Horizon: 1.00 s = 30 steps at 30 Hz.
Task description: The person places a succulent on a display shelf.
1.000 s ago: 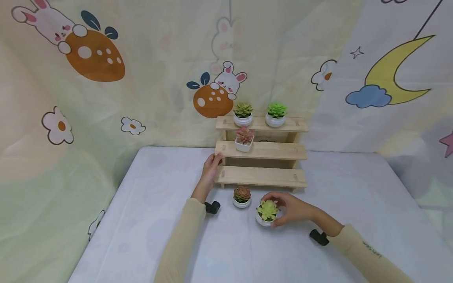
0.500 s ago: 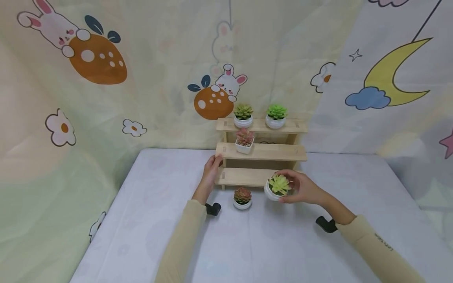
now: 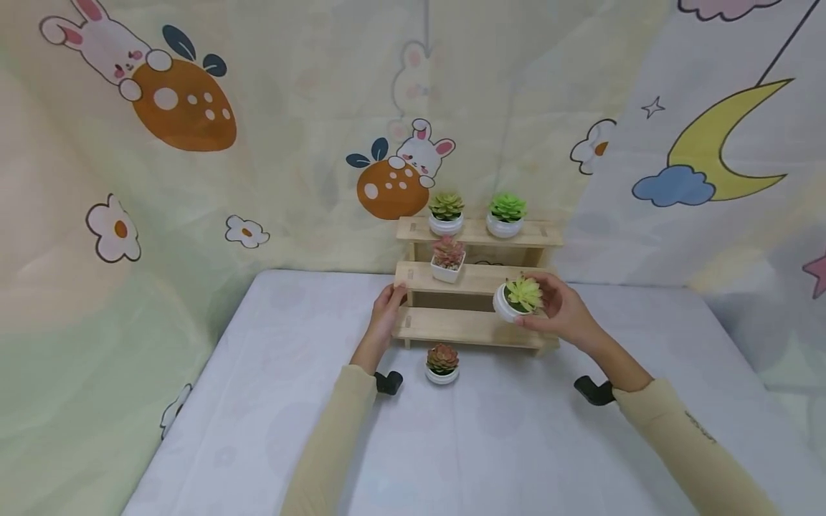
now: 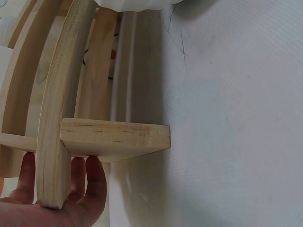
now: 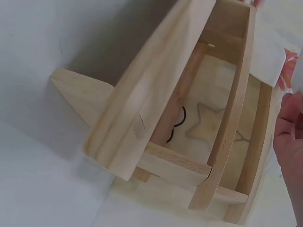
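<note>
A three-tier wooden shelf (image 3: 480, 278) stands at the back of the table. My left hand (image 3: 391, 299) grips the left end of its middle tier; in the left wrist view my fingers (image 4: 90, 182) lie behind the side panel (image 4: 57, 123). My right hand (image 3: 540, 307) holds a yellow-green succulent in a round white pot (image 3: 520, 297) in the air, in front of the right half of the middle tier. The right wrist view shows the shelf (image 5: 156, 109) from its right end and my fingers (image 5: 288, 135) at the frame edge.
A pink succulent in a square pot (image 3: 447, 259) sits on the middle tier. Two green succulents (image 3: 445, 213) (image 3: 506, 214) stand on the top tier. A reddish succulent (image 3: 442, 362) stands on the white table (image 3: 271, 401) before the shelf. A cartoon curtain (image 3: 193, 143) hangs behind.
My right hand lifted the yellow-green succulent off the table and carried it up and to the right, to the middle tier's height. The left hand stayed on the shelf.
</note>
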### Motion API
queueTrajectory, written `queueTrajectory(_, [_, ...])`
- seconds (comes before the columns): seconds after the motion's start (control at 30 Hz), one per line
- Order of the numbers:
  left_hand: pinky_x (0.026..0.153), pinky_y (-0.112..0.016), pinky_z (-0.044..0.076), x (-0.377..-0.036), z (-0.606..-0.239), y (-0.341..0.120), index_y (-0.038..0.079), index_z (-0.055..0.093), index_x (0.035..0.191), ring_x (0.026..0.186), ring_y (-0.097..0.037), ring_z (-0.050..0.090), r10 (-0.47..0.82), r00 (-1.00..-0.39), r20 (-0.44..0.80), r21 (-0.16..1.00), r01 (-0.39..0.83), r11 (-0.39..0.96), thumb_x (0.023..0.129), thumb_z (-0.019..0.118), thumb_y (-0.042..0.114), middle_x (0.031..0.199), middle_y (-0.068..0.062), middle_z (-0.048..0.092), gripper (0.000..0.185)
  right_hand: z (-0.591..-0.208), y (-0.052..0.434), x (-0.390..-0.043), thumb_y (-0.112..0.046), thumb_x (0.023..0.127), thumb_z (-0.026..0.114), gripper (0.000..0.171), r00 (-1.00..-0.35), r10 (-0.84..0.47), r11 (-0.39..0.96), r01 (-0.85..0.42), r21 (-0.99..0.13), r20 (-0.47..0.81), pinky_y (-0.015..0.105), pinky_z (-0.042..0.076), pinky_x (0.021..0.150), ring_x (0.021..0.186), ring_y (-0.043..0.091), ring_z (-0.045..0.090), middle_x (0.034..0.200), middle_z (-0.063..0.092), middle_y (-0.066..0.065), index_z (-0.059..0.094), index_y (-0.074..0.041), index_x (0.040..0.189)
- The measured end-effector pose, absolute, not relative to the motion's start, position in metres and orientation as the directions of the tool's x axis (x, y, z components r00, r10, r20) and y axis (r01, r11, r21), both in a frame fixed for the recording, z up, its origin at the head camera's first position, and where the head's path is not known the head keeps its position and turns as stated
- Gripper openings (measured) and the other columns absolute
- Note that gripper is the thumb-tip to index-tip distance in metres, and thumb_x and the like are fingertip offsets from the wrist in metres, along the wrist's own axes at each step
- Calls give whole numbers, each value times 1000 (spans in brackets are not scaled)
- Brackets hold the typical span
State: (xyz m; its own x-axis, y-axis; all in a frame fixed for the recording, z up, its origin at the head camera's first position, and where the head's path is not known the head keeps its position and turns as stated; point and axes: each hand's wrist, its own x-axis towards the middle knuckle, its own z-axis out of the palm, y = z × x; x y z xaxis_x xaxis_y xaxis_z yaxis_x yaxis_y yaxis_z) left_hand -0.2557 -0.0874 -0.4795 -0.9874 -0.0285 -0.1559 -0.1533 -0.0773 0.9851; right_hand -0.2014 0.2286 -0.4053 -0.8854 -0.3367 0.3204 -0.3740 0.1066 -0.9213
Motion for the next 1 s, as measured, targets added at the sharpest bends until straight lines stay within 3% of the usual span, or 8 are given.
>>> queueTrajectory(0.2, [113, -46, 29, -256, -480, -89, 5, 53, 133, 131, -30, 46, -28, -987, -160, 985, -157, -71, 100, 51, 42, 135, -15, 54, 51, -402, 225, -212, 20, 74, 71, 58, -907, -271, 79, -355, -931, 323, 11, 48, 80, 97, 4, 56, 115, 61, -11, 57, -14, 118])
queueTrajectory(0.47, [114, -45, 29, -255, -479, -89, 4, 53, 133, 130, -29, 47, -34, -987, -158, 985, -155, -81, 99, 52, 40, 136, -16, 55, 50, -398, 217, -228, 8, 80, 72, 59, -963, -178, 179, -233, -956, 201, 9, 44, 89, 106, -2, 53, 116, 54, -9, 44, 10, 132])
queueTrajectory(0.7, [114, -45, 29, -255, -480, -88, 4, 53, 134, 131, -30, 47, -32, -986, -161, 985, -158, -76, 99, 51, 42, 136, -16, 55, 51, -402, 214, -241, -6, 83, 76, 64, -983, -115, 329, -173, -928, 142, 7, 44, 86, 104, -2, 51, 123, 53, 6, 43, 8, 136])
queueTrajectory(0.83, [114, -45, 29, -255, -480, -88, 5, 53, 134, 131, -29, 47, -31, -986, -165, 984, -162, -75, 99, 52, 42, 137, -15, 55, 51, -406, 215, -248, -11, 85, 76, 67, -991, -97, 344, -118, -932, 90, 7, 44, 84, 103, -2, 50, 131, 50, 15, 41, 6, 139])
queueTrajectory(1.0, [113, -46, 30, -253, -476, -90, 5, 52, 135, 131, -30, 47, -20, -987, -160, 985, -158, -71, 100, 51, 42, 137, -16, 54, 52, -410, 217, -254, -13, 84, 77, 70, -992, -105, 357, -106, -928, 72, 7, 45, 80, 100, 2, 50, 131, 48, 17, 40, 6, 140])
